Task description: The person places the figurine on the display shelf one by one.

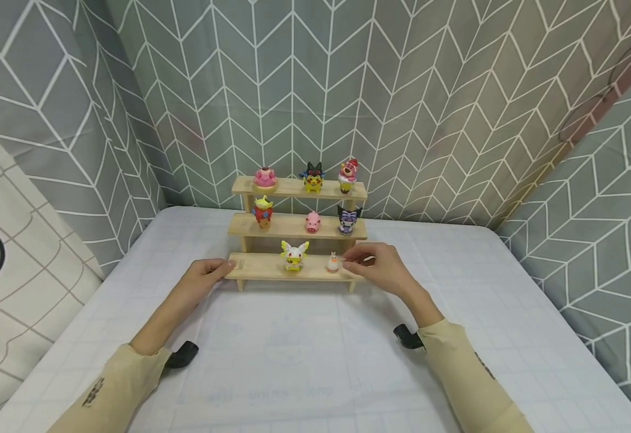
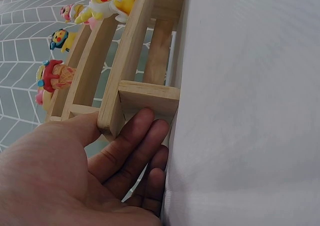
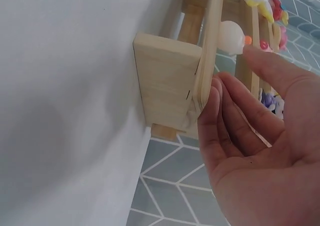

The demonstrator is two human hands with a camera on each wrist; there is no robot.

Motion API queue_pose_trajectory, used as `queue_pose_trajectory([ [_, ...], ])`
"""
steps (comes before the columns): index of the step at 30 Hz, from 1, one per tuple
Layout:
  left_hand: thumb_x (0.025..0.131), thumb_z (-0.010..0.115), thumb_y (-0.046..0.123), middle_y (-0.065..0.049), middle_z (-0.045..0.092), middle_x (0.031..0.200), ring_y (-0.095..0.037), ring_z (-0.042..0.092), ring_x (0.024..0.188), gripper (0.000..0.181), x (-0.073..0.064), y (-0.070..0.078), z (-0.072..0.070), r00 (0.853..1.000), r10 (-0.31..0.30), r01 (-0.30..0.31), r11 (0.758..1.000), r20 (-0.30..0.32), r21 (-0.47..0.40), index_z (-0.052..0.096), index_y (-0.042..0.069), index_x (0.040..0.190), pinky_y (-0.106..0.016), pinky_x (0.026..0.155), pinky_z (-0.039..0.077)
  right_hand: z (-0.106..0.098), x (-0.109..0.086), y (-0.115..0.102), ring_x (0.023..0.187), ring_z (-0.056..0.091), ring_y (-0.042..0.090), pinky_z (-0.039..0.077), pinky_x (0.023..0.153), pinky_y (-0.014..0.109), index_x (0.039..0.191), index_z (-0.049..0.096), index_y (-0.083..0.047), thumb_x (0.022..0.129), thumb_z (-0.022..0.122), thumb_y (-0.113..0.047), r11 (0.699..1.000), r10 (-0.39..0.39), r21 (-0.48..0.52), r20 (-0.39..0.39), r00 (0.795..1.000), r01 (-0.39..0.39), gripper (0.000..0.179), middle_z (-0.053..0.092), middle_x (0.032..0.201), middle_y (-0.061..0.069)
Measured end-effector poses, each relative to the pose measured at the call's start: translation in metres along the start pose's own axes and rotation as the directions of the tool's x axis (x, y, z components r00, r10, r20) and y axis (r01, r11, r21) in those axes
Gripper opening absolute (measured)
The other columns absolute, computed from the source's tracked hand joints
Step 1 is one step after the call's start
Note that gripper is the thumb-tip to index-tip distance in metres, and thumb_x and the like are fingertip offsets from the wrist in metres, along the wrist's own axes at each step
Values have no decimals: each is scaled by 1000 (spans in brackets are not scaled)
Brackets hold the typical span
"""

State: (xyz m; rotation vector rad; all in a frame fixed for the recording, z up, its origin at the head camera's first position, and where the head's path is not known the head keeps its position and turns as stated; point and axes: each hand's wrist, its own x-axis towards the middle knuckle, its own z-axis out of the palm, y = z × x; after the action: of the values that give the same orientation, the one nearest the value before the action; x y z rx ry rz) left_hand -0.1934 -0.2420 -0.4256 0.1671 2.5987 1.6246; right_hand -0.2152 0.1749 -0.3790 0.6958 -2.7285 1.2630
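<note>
A three-tier wooden display stand (image 1: 261,275) bears small toy figures. My left hand (image 1: 206,275) grips the left end of its lowest board, thumb on top and fingers underneath in the left wrist view. At the right end of that board is my right hand (image 1: 383,267), its fingers against the board's end and its thumb tip right at a small white figure (image 3: 231,37) with an orange detail. That figure stands upright on the lowest board. Left of it stands a white-and-yellow figure with big ears (image 1: 294,257).
On the middle board stand a red figure in a cone (image 1: 263,213), a pink pig (image 1: 312,222) and a purple-and-black figure (image 1: 348,221). The top board holds a pink figure (image 1: 265,178), a yellow-and-black figure (image 1: 313,178) and a pink bear figure (image 1: 348,173). Patterned curtains surround the white-covered table (image 1: 294,355).
</note>
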Motion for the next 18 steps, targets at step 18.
queue_pose_trajectory([
  [18,112,54,34,0,56,96,-16,46,98,44,2,-4,-2,1000,4,-4,999,-2,40,72,-4,119,-26,77,40,-38,-14,29,99,74,26,61,88,43,115,79,-8,101,74,-22,992,44,-111,-128,991,-58,20,78,109,8],
])
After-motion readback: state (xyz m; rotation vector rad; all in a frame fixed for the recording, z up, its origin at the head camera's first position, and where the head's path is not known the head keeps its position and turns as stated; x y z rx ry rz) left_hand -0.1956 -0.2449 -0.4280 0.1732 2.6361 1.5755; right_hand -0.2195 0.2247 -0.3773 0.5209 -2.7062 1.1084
